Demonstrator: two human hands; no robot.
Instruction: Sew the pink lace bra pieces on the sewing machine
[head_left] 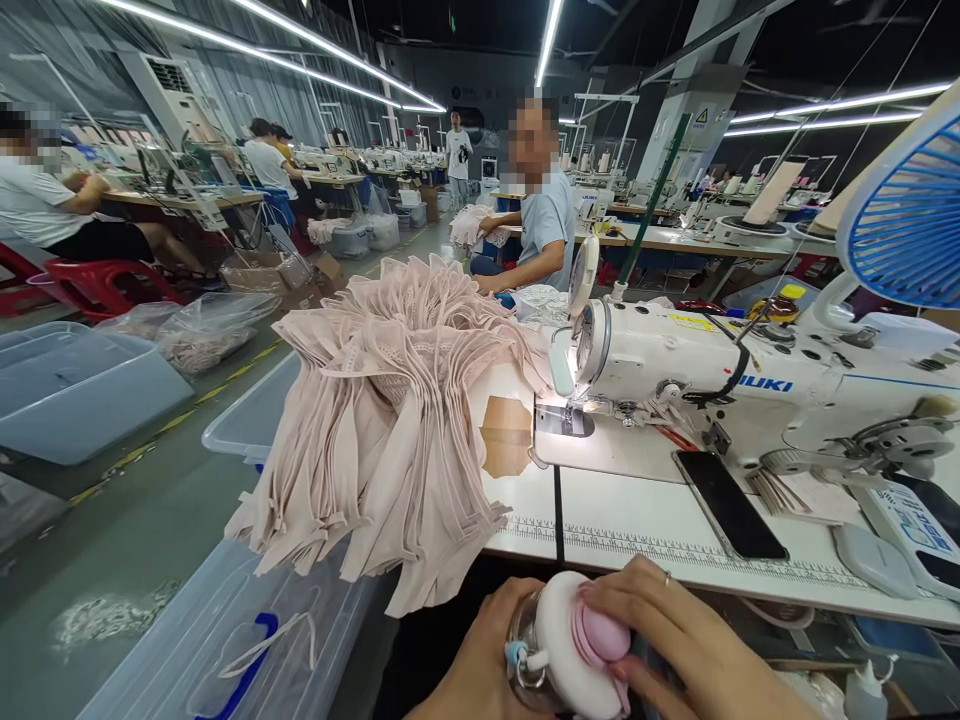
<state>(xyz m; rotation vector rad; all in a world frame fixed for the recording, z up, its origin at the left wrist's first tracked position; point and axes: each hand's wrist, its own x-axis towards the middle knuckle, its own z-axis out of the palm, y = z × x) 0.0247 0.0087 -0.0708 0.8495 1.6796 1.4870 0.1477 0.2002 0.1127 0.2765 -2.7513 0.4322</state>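
While our left grip (480, 650) is wrapped around the side of a bottle (561, 655) at the bottom centre of the frame, our right grip (675, 625) is closed on its pink cap (604, 635). The bottle is in hand and the cap sits on the white lid (556, 610); whether it is loosened we cannot tell, so we judge this handling unfinished. Left of centre, bunched pale pink garments (390, 400) overhang the surface (622, 520) near the sewing machine (660, 350), their sewing stage unclear to us.
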